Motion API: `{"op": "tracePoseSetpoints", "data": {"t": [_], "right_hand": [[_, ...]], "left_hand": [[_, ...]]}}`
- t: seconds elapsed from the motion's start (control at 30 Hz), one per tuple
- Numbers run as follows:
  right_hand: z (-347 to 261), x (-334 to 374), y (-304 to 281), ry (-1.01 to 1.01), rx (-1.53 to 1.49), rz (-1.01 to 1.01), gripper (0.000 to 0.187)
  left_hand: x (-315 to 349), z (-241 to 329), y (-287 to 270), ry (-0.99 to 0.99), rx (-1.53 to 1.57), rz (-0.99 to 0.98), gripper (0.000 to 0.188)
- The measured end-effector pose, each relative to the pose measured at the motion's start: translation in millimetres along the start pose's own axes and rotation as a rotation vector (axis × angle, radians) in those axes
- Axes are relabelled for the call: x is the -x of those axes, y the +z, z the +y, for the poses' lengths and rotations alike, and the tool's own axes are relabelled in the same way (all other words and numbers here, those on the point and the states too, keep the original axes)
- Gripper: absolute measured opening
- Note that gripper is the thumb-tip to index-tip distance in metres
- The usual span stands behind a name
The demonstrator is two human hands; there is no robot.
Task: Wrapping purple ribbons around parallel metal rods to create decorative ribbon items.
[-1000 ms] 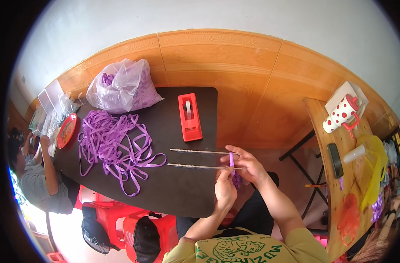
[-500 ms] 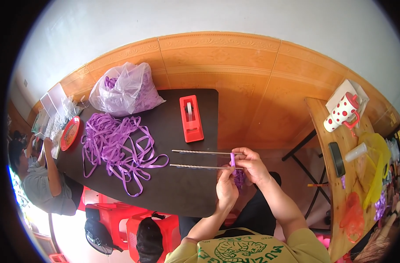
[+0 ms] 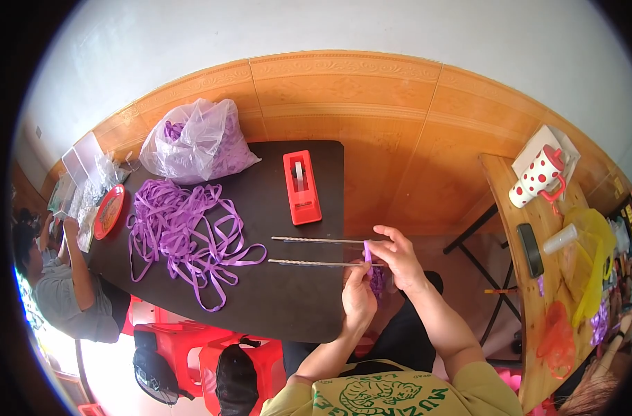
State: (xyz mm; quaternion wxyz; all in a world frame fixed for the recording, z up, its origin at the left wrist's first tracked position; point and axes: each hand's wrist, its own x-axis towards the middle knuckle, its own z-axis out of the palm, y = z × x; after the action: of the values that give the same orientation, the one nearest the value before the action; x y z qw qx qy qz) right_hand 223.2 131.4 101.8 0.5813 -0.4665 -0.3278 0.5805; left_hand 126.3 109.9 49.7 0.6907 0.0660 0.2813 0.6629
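My left hand and my right hand meet at the right edge of a black table. Both pinch a piece of purple ribbon that wraps the near ends of two thin metal rods, which lie side by side and point left across the table. More purple ribbon hangs bunched below my right hand. A loose heap of purple ribbon strips lies to the left, apart from my hands.
A red tape dispenser sits behind the rods. A clear plastic bag of purple ribbon stands at the far left. Another person sits at the table's left end beside a red plate. A wooden side table holds a spotted mug.
My hands have stayed at the rod ends with small finger movements on the ribbon. The person at the left has shifted slightly.
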Motion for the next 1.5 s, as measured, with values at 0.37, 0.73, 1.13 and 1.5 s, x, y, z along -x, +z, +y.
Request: {"op": "tracePoseSetpoints", "data": {"t": [0.37, 0.73, 1.13, 1.5], "right_hand": [[8, -12, -8, 0.044, -0.01, -0.084, 0.05], [2, -33, -11, -0.023, 0.194, -0.252, 0.008], [2, -23, -40, -0.013, 0.067, -0.091, 0.006], [22, 0, -69, -0.074, 0.079, -0.098, 0.007]], "left_hand": [[4, 4, 3, -0.03, 0.004, -0.008, 0.011], [4, 4, 0, -0.03, -0.022, -0.066, 0.008], [6, 0, -9, -0.083, -0.105, -0.195, 0.009], [11, -21, -17, -0.24, -0.341, -0.24, 0.014]]}}
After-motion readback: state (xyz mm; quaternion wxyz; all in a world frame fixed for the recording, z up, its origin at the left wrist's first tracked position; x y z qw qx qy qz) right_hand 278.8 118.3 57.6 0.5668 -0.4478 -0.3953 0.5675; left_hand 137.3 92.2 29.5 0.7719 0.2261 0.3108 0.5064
